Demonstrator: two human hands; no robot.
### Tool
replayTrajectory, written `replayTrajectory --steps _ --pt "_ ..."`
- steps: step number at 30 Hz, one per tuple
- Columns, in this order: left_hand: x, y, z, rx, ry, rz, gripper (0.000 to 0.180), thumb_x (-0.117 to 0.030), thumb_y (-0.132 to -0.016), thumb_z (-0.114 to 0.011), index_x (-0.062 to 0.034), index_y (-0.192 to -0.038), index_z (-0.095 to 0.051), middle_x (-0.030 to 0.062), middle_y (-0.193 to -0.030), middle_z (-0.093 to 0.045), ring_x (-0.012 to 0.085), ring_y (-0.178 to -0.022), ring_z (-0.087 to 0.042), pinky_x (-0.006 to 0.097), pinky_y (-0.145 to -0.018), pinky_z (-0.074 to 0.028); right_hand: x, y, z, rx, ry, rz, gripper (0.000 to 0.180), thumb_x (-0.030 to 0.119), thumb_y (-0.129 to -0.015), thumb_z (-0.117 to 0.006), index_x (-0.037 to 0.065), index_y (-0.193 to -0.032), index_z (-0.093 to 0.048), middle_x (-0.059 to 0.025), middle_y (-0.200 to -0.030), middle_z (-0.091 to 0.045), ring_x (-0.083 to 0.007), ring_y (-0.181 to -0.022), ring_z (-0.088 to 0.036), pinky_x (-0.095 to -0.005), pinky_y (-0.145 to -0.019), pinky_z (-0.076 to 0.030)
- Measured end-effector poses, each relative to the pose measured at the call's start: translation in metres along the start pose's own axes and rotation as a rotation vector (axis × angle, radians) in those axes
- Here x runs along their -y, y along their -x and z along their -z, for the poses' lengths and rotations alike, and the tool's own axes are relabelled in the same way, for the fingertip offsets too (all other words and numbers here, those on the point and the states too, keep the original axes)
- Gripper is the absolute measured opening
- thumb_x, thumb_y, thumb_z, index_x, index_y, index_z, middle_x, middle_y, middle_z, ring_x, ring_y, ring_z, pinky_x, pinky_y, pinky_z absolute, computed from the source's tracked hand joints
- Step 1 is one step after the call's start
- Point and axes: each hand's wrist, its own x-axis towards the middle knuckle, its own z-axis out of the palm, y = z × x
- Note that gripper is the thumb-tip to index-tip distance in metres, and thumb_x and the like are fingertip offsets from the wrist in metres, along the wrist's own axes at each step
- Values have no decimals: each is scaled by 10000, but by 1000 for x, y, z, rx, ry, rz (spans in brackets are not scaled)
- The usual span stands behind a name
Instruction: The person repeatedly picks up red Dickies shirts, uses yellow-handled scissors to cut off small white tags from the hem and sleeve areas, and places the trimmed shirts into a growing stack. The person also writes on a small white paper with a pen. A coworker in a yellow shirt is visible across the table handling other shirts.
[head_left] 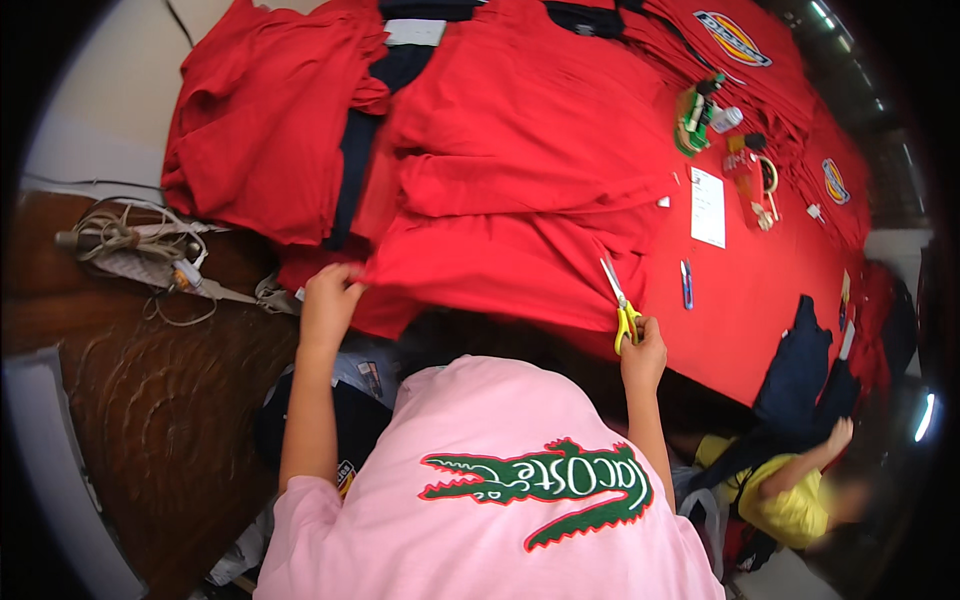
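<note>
A red shirt (pixel 500 255) lies spread along the table's near edge, its lower part hanging over. My left hand (pixel 335 300) pinches the left end of its hem between thumb and fingers. At the other end of the hem, my right hand (pixel 645 352) is closed around the yellow handles of a pair of scissors (pixel 625 318). The scissor blades point away from me over the cloth and are slightly apart. More red fabric (pixel 530 120) is heaped just beyond the shirt.
Another red garment pile (pixel 270 120) sits at the left. On the red tabletop (pixel 720 330) lie a blue cutter knife (pixel 687 285), a white paper slip (pixel 708 208) and a tape roll (pixel 768 175). A cord bundle (pixel 125 235) is at far left. A person in yellow (pixel 785 500) is at the right.
</note>
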Motion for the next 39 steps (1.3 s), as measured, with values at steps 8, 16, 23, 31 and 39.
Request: replayTrajectory --steps 8,16,23,31,39 --pt "5 -53 23 642 297 558 163 -186 -961 -669 -35 -1004 -624 88 -788 -682 216 -656 -734 292 -544 -515 -24 -21 59 650 -512 -245 292 -79 -780 -812 55 -997 -670 23 -787 -680 -80 -755 -672 -225 -634 -491" --pt "-138 -246 50 -70 1311 -211 368 -185 -1068 -551 -47 -1409 -545 109 -1351 -666 244 -1262 -633 405 -1095 -475 116 -201 125 -97 -1402 165 157 56 -951 -689 39 -1069 -586 -101 -979 -710 -203 -921 -683 -340 -785 -560" --pt "-72 -139 -38 525 770 74 250 -273 -1040 -630 -55 -1137 -705 67 -1023 -762 153 -906 -720 299 -818 -548 27 -134 82 -32 -921 44 254 63 -909 -770 9 -1083 -593 -83 -956 -694 -133 -860 -655 -284 -718 -514" --pt "19 -32 -129 -38 681 240 222 -142 -908 -797 -26 -1087 -736 15 -880 -696 88 -779 -627 237 -724 -512 -39 -27 -22 -91 -515 -66 287 55 -877 -814 -5 -1062 -602 -13 -882 -611 -97 -828 -578 -258 -771 -497" --pt "-35 -39 -119 -29 26 -172 187 -236 -946 -699 -61 -965 -637 156 -925 -660 372 -870 -666 483 -782 -521 -46 -40 -7 -88 -420 -14 254 15 -853 -799 -15 -1037 -626 -7 -844 -623 -95 -779 -568 -257 -714 -483"
